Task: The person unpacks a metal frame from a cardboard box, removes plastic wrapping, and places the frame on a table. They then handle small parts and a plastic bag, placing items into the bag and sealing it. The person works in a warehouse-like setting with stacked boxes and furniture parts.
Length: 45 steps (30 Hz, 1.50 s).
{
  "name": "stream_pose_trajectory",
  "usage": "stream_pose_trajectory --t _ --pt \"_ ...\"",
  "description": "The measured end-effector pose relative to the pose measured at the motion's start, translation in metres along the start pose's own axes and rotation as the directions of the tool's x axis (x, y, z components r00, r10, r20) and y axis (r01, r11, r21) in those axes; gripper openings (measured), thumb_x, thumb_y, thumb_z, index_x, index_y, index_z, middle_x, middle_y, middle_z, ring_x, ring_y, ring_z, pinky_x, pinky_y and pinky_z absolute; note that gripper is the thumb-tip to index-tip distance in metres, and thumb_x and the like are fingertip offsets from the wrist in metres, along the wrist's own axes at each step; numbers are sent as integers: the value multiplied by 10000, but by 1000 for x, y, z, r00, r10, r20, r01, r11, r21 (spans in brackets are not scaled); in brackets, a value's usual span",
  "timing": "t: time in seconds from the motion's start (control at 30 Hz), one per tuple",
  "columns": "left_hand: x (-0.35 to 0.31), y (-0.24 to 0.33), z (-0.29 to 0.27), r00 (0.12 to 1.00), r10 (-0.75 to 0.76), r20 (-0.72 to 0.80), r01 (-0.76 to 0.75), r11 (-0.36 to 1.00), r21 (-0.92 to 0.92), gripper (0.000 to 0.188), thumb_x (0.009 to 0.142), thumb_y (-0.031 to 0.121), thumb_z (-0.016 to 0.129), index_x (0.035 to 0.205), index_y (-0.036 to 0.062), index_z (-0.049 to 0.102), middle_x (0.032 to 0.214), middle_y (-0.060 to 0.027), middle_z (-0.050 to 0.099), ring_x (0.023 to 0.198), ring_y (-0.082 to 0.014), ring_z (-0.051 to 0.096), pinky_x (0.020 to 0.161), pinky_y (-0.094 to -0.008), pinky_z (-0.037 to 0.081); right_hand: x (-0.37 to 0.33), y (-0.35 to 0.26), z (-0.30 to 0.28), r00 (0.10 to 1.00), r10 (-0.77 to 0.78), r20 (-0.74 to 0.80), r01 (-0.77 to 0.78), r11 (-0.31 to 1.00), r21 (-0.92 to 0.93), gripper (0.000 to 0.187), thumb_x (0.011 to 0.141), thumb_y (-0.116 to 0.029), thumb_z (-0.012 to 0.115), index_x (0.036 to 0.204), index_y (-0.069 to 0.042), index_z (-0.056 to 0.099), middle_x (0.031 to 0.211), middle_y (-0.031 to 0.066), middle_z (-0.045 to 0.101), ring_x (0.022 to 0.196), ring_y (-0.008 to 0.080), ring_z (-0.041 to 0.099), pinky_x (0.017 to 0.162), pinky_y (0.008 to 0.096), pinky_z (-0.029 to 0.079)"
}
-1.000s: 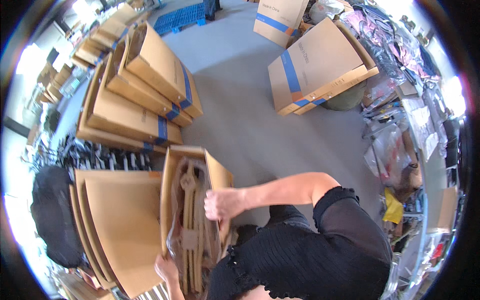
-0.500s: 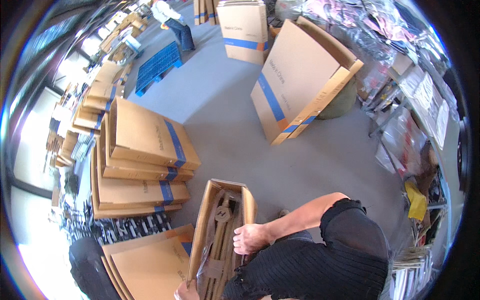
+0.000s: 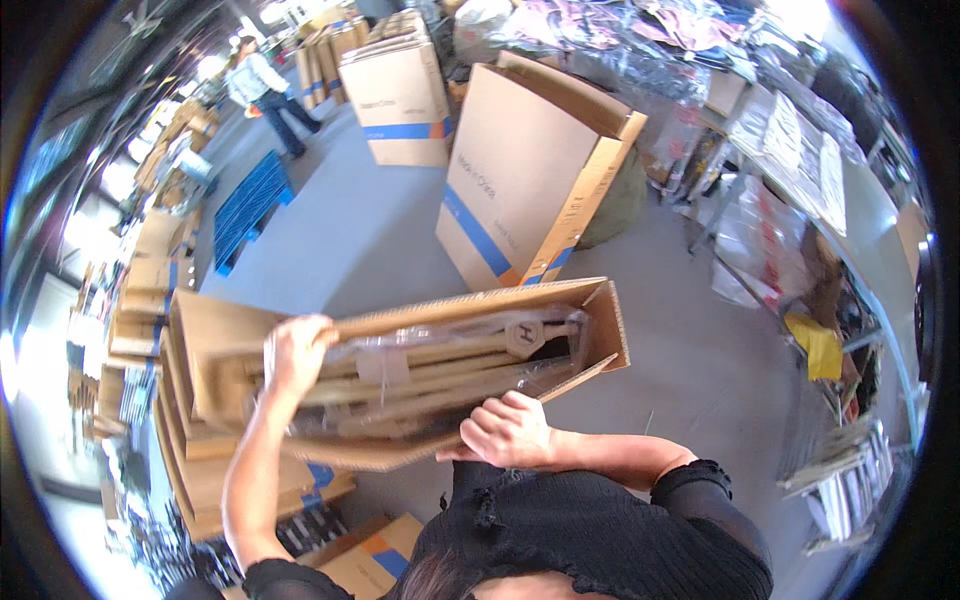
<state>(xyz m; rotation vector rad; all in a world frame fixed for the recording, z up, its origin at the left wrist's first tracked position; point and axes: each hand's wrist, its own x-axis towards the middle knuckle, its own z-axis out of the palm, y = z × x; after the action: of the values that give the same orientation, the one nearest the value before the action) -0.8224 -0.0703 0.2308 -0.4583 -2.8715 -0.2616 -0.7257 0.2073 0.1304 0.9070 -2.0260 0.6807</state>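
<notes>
Open carton (image 3: 605, 330) has been swung round: its long axis ran roughly 12-to-6 half a second ago, now it lies across the view, about 2 to 8, just below centre. Left hand (image 3: 298, 352) has been shifted from the low near end to the far wall; its fingers are hooked over the rim, slightly blurred. Right hand (image 3: 507, 430) has been kept on a long side, now the near one, fist curled tight on the edge. Carton thus appears to be gripped from both sides, mid-turn, with better control of the load. Contact with stacked cartons (image 3: 185, 445) at 8 o'clock cannot be told.

Materials: carton is plain brown corrugated board, long and narrow, ribbed layer exposed at cut edges. Inside, tan bars (image 3: 450, 362) are laid lengthwise, with a flat many-sided end piece (image 3: 523, 338) toward 2; bar material not clear. Clear film (image 3: 548, 377), wrinkled and glossy, is draped round them. At 12, a tall carton (image 3: 515, 175) is banded blue; at 10, a slatted blue pallet (image 3: 243, 212) is seen.
</notes>
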Motion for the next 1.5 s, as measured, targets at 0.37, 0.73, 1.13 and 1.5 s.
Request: stream_pose_trajectory --t 0.37,0.73,1.13,1.5 --pt "283 -29 112 647 758 -88 -738 593 -322 174 866 223 604 873 53 638 853 -119 651 807 -296 625 756 -404 477 76 136 261 872 487 48 -400 765 -504 298 855 -364 571 677 -125 556 680 8 570 687 166 595 653 301 459" --pt "364 -123 266 640 748 -174 -761 587 -277 279 792 292 685 792 59 531 741 -115 554 775 -324 539 727 -418 392 72 223 217 803 596 -16 -431 561 -707 409 809 -258 617 1146 -41 536 1187 180 530 1116 303 524 943 412 421" --pt "460 -22 395 960 168 222 -151 984 -92 160 817 98 586 933 -8 559 943 -190 626 915 -367 597 769 -461 486 -320 -264 37 -910 -220 -352 74 -921 383 430 782 -311 547 1096 -29 632 1152 220 598 1099 372 566 911 436 462" --pt "69 345 398 -129 775 618 -344 550 -761 225 834 241 657 969 63 675 870 -67 677 817 -140 633 766 -306 507 -434 -316 30 -994 -111 -25 110 -993 31 310 784 -204 542 1009 -43 684 1103 186 638 1038 320 617 878 395 490"
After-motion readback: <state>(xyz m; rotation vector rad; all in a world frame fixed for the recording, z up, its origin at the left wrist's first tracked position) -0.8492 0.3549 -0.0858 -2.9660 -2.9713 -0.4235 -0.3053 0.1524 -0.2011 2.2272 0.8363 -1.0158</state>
